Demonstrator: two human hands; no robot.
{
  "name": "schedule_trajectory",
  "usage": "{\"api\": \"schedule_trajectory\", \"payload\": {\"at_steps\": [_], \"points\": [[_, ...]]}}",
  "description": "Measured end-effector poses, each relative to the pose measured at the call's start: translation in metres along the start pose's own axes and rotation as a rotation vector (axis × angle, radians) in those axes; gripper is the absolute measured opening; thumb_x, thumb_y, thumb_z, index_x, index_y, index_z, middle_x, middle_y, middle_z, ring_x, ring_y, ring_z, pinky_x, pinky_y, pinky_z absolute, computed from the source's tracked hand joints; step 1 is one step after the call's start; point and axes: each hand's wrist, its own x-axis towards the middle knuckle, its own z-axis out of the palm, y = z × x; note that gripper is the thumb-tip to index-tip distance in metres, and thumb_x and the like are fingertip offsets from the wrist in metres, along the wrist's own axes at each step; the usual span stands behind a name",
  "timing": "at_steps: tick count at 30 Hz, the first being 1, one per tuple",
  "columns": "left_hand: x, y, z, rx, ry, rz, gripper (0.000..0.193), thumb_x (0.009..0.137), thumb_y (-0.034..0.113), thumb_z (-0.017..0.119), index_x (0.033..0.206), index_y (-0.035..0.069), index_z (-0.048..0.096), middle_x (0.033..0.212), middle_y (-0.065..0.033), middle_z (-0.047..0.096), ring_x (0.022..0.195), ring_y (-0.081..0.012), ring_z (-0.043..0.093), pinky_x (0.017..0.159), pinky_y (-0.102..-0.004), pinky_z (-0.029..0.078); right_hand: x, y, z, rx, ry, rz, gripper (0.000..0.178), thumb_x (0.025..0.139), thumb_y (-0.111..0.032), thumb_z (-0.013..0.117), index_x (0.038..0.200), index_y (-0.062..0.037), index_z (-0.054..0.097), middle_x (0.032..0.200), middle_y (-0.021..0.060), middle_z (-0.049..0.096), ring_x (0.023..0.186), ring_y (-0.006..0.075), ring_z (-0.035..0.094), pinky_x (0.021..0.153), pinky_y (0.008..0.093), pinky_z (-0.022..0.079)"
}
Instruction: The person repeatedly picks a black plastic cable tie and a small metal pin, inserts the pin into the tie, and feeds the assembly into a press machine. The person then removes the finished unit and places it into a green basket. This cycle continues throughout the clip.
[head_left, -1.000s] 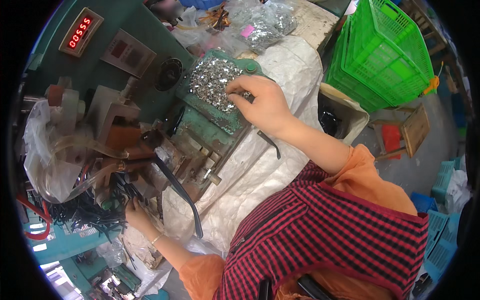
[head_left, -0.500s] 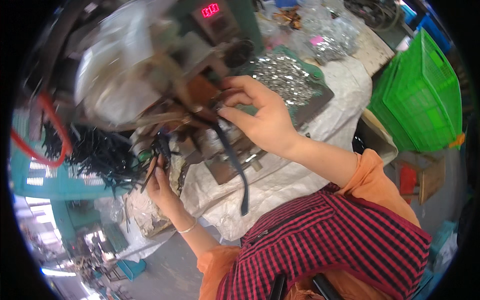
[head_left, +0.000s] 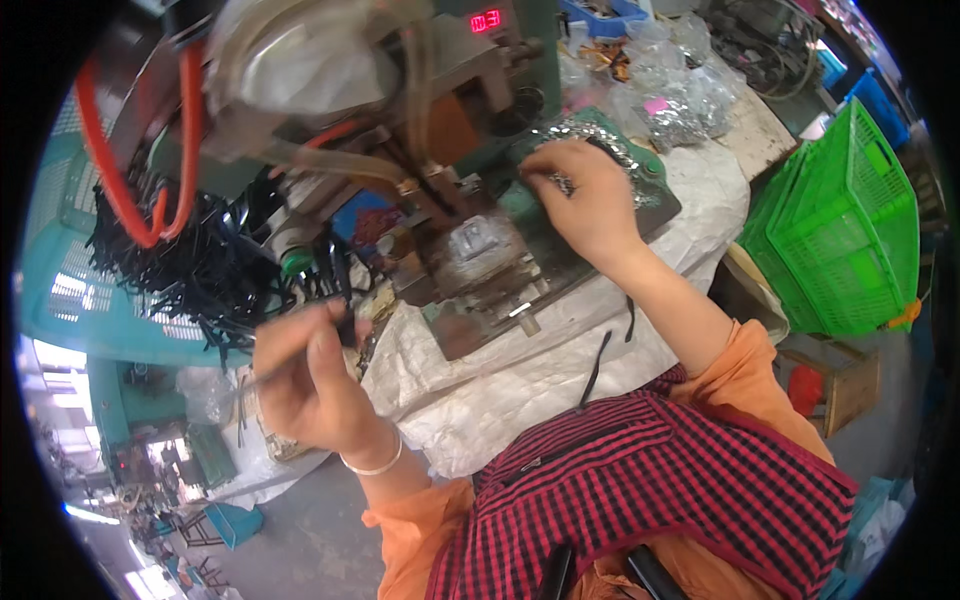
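My left hand [head_left: 315,385], blurred by motion, is closed on a thin black strap [head_left: 345,325] beside the heap of black straps [head_left: 190,270]. My right hand [head_left: 590,205] reaches over the pile of small shiny metal pieces [head_left: 610,150] on a green tray [head_left: 655,180]. Its fingers are curled together; whatever they hold is hidden. Between my hands stands the press machine, its metal die block [head_left: 480,245] exposed with no strap across it. Another black strap [head_left: 597,370] lies on the white cloth near my apron.
A red hose [head_left: 190,130] and clear tubing [head_left: 335,160] hang around the machine at upper left. Clear bags of parts [head_left: 680,100] lie at the back right. Green crates [head_left: 830,220] stand to the right, and white sacking [head_left: 430,400] covers the table's front.
My right hand has left the die with the strap it held there and moved right to the metal pieces. My left hand has drawn back toward me from the strap heap.
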Motion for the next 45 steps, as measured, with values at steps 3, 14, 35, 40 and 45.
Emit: {"api": "schedule_trajectory", "payload": {"at_steps": [3,14,35,40,45], "points": [[-0.022,-0.009,-0.001,0.078,0.064,-0.146,0.008,0.095,-0.006,0.057,0.099,-0.008,0.063,0.092,-0.0181,0.067,0.065,-0.0185,0.065,0.058,-0.026,0.053,-0.023,0.031,0.018,-0.361,-0.254,-0.22,0.012,0.072,-0.011,0.07,0.081,-0.0131,0.077,0.095,0.0065,0.07,0.118,0.0248,0.061,0.079,0.0389,0.056],[0.024,-0.009,0.011,0.186,0.136,-0.072,0.018,0.099,0.009,0.067,0.106,-0.007,0.065,0.093,-0.0178,0.069,0.066,-0.0182,0.066,0.054,-0.0216,0.053,0.004,0.04,0.072,-0.548,-0.462,-0.232,0.012,0.077,-0.017,0.069,0.083,-0.0162,0.08,0.095,0.001,0.069,0.109,0.0242,0.06,0.075,0.0363,0.051],[0.021,-0.011,0.017,0.071,0.169,0.031,0.015,0.099,0.008,0.065,0.1,-0.007,0.062,0.093,-0.018,0.066,0.068,-0.019,0.063,0.053,-0.0273,0.057,-0.017,-0.067,0.02,0.926,-0.16,0.371,0.036,0.089,0.001,0.071,0.124,0.0009,0.063,0.117,0.0082,0.069,0.096,0.0135,0.067,0.088,0.0283,0.053],[0.026,-0.012,0.015,-0.038,0.139,0.024,0.018,0.097,0.009,0.068,0.101,-0.008,0.062,0.092,-0.0179,0.068,0.067,-0.021,0.067,0.056,-0.0281,0.058,-0.011,-0.075,0.021,1.061,-0.172,0.544,0.046,0.09,0.003,0.069,0.132,0.0033,0.053,0.093,0.0033,0.07,0.096,0.009,0.064,0.086,0.0236,0.05],[0.021,-0.005,0.017,-0.023,0.118,-0.026,0.013,0.097,0.002,0.065,0.103,-0.009,0.062,0.094,-0.0191,0.067,0.069,-0.0212,0.068,0.059,-0.0283,0.058,-0.003,-0.089,0.01,1.016,-0.22,0.571,0.047,0.088,0.004,0.066,0.133,0.0033,0.052,0.097,0.0047,0.071,0.099,0.0114,0.064,0.088,0.0263,0.05]]}}
